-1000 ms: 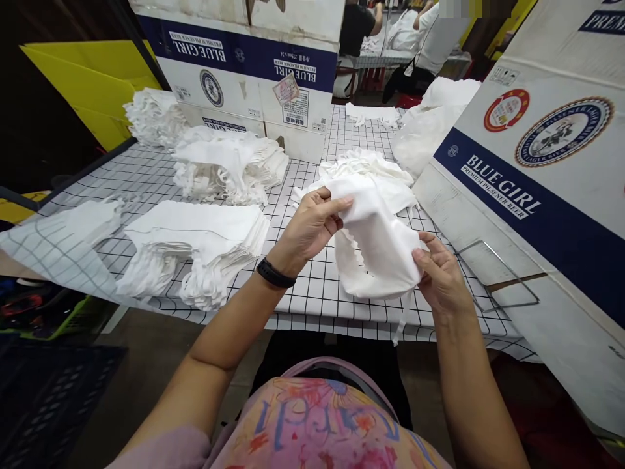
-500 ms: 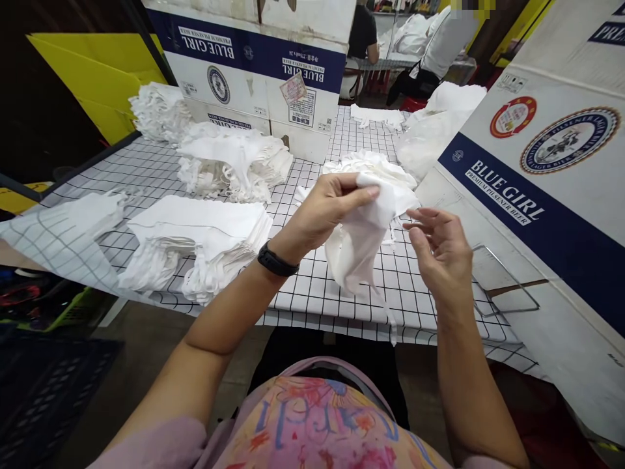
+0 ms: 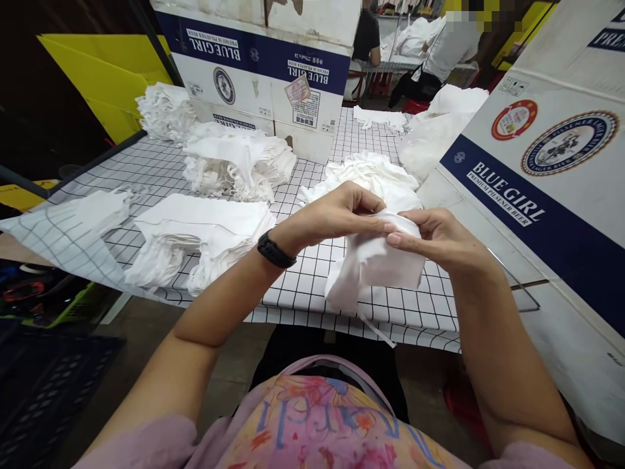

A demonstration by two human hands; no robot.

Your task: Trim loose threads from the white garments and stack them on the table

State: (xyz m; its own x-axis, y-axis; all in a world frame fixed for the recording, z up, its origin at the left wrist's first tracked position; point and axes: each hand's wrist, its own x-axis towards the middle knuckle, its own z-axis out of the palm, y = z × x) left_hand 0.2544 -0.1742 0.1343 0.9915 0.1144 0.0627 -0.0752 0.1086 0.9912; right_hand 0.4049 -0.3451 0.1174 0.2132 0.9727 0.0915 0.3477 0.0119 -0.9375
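Between my hands hangs a white cloth piece (image 3: 385,264) with a thin tie dangling past the table's front edge. My left hand (image 3: 354,212), a black band on its wrist, pinches the cloth's top edge. Close beside it, my right hand (image 3: 434,238) grips the same edge between thumb and fingers. Just behind my hands lies a loose heap of white cloth pieces (image 3: 371,172), partly hidden by them. To the left sits a neat stack of white cloth pieces (image 3: 205,218) with ties hanging at the front.
A checked cloth covers the table (image 3: 312,286). Further piles of white cloth (image 3: 239,156) stand at the back left. One beer carton (image 3: 254,85) rises behind, another carton (image 3: 532,176) leans at the right. A plastic bag (image 3: 430,140) lies beside it. Two people sit in the background.
My right hand has moved left and taken hold of the cloth's top edge. My left hand has lowered slightly, and the cloth is now spread between both hands.
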